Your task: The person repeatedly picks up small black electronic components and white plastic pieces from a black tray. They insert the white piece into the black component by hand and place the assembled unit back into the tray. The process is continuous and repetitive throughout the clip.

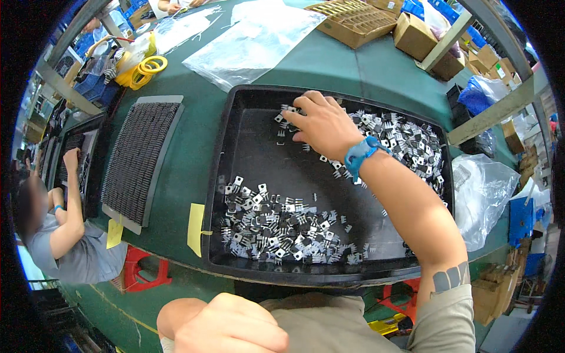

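Observation:
My right hand (326,125) reaches to the far side of a black tray (259,141), its fingers apart and bent down at the edge of a heap of transistors (412,144). These are small black parts with metal tabs and legs. No part shows plainly in its grasp. A second heap of transistors (282,226) lies in the tray's near left. My left hand (232,326) is a closed fist above my lap, in front of the tray; whatever its fingers may hold is hidden.
Left of the tray lies a grey board (141,159) packed with rows of dark parts. Yellow paper tags (195,229) stick out nearby. Plastic bags (482,197) lie at the right, a compartmented carton (353,23) at the back. A co-worker (82,235) sits at the left.

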